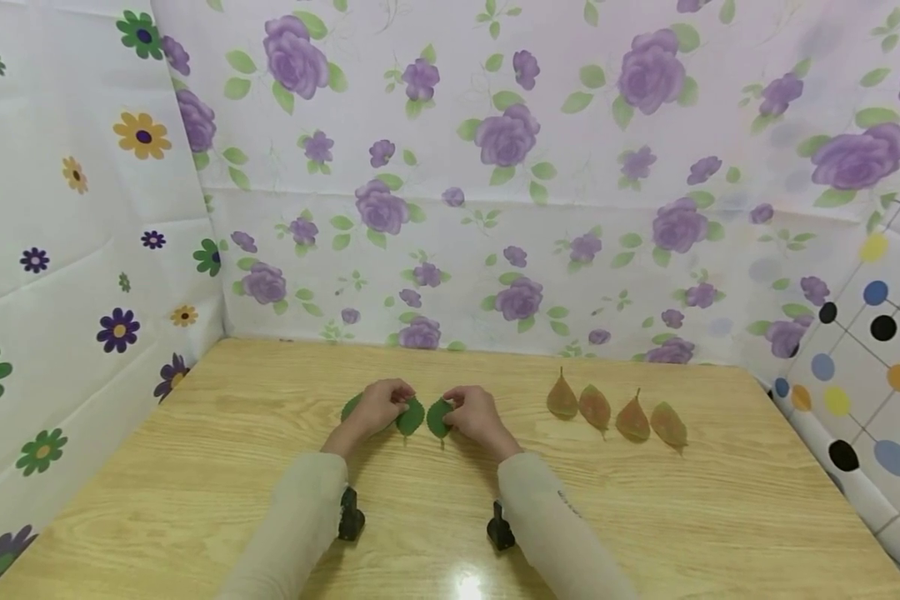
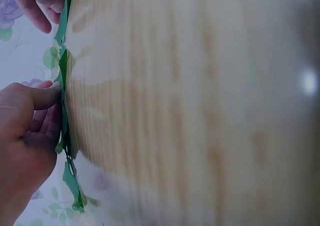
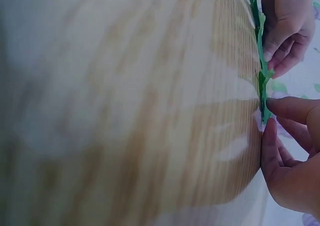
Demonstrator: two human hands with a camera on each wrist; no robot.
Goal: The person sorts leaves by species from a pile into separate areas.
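Two green leaves lie side by side near the middle of the wooden table, stems toward the person. My left hand [image 1: 379, 407] pinches the left one [image 1: 411, 417] at its upper left, thumb on its edge. Thumb and fingers of my right hand [image 1: 476, 413] hold the outer edge of the other green leaf [image 1: 438, 418]. Another green leaf [image 1: 351, 406] shows partly from behind the left hand, which hides the rest of it. Edge-on in the left wrist view, the green leaves [image 2: 64, 113] form a line along the tabletop.
On the right of the table [image 1: 217, 467], several reddish-brown leaves [image 1: 595, 408] lie in a slanting row, stems alternating up and down. Flower-printed cloth [image 1: 450, 250] hangs behind the table and at its left; a dotted cloth [image 1: 870, 375] borders the right side.
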